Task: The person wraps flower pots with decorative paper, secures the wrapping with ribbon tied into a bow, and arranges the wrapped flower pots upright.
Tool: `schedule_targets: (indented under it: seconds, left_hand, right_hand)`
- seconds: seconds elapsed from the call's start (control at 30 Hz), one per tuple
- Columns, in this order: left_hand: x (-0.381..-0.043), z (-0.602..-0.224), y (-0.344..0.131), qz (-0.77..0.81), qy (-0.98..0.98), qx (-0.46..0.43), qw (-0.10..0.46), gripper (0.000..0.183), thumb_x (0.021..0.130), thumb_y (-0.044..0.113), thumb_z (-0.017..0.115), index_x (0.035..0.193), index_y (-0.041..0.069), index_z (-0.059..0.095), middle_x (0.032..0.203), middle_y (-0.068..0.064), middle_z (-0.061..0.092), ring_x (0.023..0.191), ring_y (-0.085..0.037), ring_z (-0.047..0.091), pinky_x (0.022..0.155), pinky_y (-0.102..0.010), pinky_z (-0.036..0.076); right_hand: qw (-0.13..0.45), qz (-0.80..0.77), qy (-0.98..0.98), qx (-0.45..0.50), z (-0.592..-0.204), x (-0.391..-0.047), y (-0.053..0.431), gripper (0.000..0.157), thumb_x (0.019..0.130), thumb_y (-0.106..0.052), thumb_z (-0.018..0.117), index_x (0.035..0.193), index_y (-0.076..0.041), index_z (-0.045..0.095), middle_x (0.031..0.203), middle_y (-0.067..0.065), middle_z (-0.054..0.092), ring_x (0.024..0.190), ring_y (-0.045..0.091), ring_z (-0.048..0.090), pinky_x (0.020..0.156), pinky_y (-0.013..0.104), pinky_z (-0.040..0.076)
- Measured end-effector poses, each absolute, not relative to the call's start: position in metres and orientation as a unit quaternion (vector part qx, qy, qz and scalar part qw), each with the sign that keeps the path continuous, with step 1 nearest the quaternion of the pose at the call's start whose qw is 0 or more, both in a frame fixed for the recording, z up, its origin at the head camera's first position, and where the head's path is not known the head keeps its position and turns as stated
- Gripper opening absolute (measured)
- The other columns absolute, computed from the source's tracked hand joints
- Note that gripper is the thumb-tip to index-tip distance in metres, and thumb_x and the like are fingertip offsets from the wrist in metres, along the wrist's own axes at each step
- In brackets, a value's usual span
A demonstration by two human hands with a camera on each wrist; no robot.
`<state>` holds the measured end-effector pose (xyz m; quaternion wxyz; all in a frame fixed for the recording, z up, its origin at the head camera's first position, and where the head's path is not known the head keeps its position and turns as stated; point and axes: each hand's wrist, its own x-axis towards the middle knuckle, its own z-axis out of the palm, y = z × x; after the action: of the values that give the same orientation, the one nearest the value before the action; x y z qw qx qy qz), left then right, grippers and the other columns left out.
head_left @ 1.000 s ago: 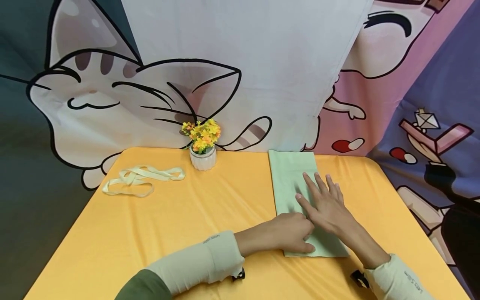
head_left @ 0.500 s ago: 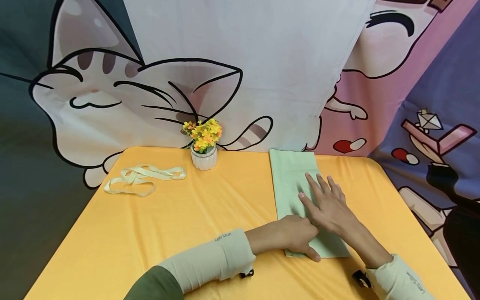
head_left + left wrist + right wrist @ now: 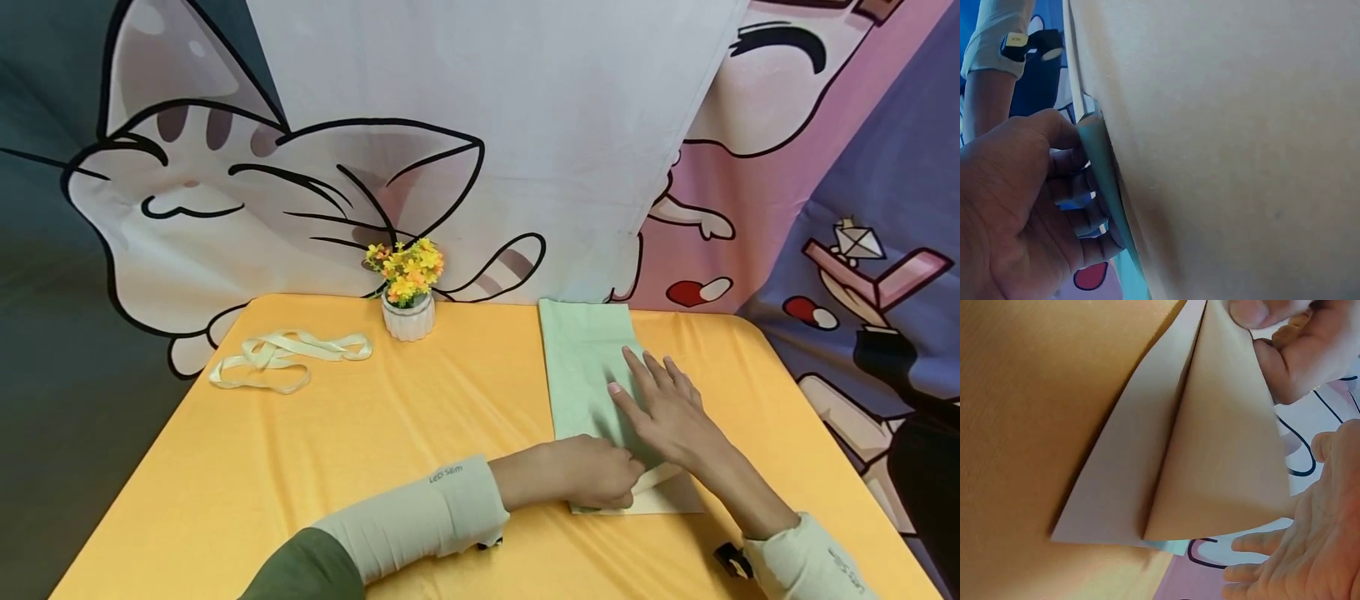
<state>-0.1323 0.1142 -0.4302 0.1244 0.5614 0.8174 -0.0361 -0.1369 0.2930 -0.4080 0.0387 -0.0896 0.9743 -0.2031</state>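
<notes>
A long folded sheet of mint-green paper [image 3: 587, 358] lies on the yellow cloth, its inner side cream. My left hand [image 3: 600, 473] pinches the near edge between thumb and fingers. In the right wrist view a lifted cream flap [image 3: 1216, 481] stands up from the layer beneath it, the left hand [image 3: 1316, 350] at its upper corner. My right hand [image 3: 671, 417] has its fingers spread over the paper's right side, holding nothing. From the left wrist, the left hand [image 3: 1010, 206] appears with its thumb on the paper's edge and its fingers behind.
A pale yellow ribbon [image 3: 264, 355] lies in loose loops at the back left of the table [image 3: 420, 400]. Behind, near the cartoon backdrop [image 3: 570, 125], stands a small white pot [image 3: 408, 321] of yellow flowers [image 3: 411, 268].
My left hand's fingers have closed on the near edge of the paper and raised it, so the cream inner side now shows. My right hand has shifted slightly to the right.
</notes>
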Motion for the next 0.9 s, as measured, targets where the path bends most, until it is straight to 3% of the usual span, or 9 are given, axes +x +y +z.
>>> schedule_targets:
  seconds: [0.13, 0.23, 0.37, 0.47, 0.57, 0.7, 0.9]
  left_hand:
    - [-0.141, -0.430, 0.111, 0.030, 0.828, 0.532, 0.172, 0.025, 0.117, 0.037, 0.055, 0.124, 0.017, 0.069, 0.115, 0.008, 0.071, 0.097, -0.003, 0.066, 0.090, -0.017, 0.056]
    - [-0.148, -0.431, 0.106, 0.083, 0.835, 0.509, 0.191, 0.021, 0.111, 0.035, 0.062, 0.098, 0.020, 0.068, 0.101, 0.011, 0.065, 0.087, -0.003, 0.058, 0.081, -0.017, 0.050]
    - [-0.156, -0.435, 0.099, 0.146, 0.823, 0.516, 0.189, 0.049, 0.103, 0.026, 0.070, 0.062, 0.021, 0.046, 0.065, 0.012, 0.041, 0.058, -0.002, 0.031, 0.057, -0.017, 0.032]
    - [-0.160, -0.437, 0.094, 0.186, 0.812, 0.518, 0.193, 0.059, 0.100, 0.020, 0.072, 0.053, 0.022, 0.036, 0.052, 0.013, 0.025, 0.052, -0.001, 0.017, 0.053, -0.017, 0.023]
    - [-0.163, -0.439, 0.088, 0.216, 0.804, 0.519, 0.194, 0.060, 0.097, 0.017, 0.070, 0.052, 0.024, 0.032, 0.052, 0.014, 0.018, 0.055, -0.001, 0.012, 0.057, -0.016, 0.021]
    - [-0.166, -0.444, 0.081, 0.257, 0.788, 0.527, 0.189, 0.059, 0.095, 0.012, 0.069, 0.055, 0.023, 0.027, 0.059, 0.012, 0.013, 0.064, -0.004, 0.007, 0.062, -0.017, 0.015]
    - [-0.167, -0.451, 0.070, 0.301, 0.778, 0.522, 0.178, 0.058, 0.093, 0.010, 0.070, 0.056, 0.024, 0.028, 0.058, 0.013, 0.014, 0.063, -0.003, 0.006, 0.061, -0.017, 0.013]
  right_hand:
    - [0.042, -0.214, 0.972, -0.084, -0.405, -0.138, 0.298, 0.078, 0.121, -0.059, 0.033, 0.182, -0.012, 0.019, 0.181, 0.039, 0.022, 0.166, 0.070, 0.010, 0.126, 0.090, 0.011]
    - [0.039, -0.221, 0.971, -0.079, -0.403, -0.139, 0.305, 0.075, 0.123, -0.056, 0.029, 0.181, -0.010, 0.020, 0.179, 0.041, 0.024, 0.165, 0.071, 0.015, 0.124, 0.091, 0.015]
    - [0.040, -0.231, 0.970, -0.066, -0.402, -0.140, 0.318, 0.073, 0.124, -0.051, 0.022, 0.179, -0.003, 0.022, 0.176, 0.043, 0.028, 0.160, 0.073, 0.024, 0.121, 0.090, 0.023]
    - [0.048, -0.237, 0.969, -0.053, -0.402, -0.139, 0.328, 0.072, 0.124, -0.047, 0.022, 0.176, 0.003, 0.027, 0.173, 0.044, 0.032, 0.156, 0.072, 0.031, 0.120, 0.086, 0.030]
    - [0.050, -0.224, 0.972, -0.048, -0.404, -0.137, 0.337, 0.063, 0.123, -0.037, 0.033, 0.166, 0.009, 0.044, 0.166, 0.042, 0.044, 0.150, 0.068, 0.043, 0.117, 0.081, 0.040]
    - [0.032, -0.189, 0.978, -0.084, -0.409, -0.131, 0.347, 0.042, 0.115, -0.019, 0.056, 0.140, 0.012, 0.068, 0.147, 0.037, 0.065, 0.136, 0.060, 0.062, 0.109, 0.073, 0.054]
    - [0.011, -0.174, 0.965, -0.193, -0.420, -0.126, 0.355, 0.031, 0.104, -0.019, 0.081, 0.126, 0.002, 0.080, 0.134, 0.024, 0.075, 0.123, 0.046, 0.074, 0.103, 0.065, 0.061]
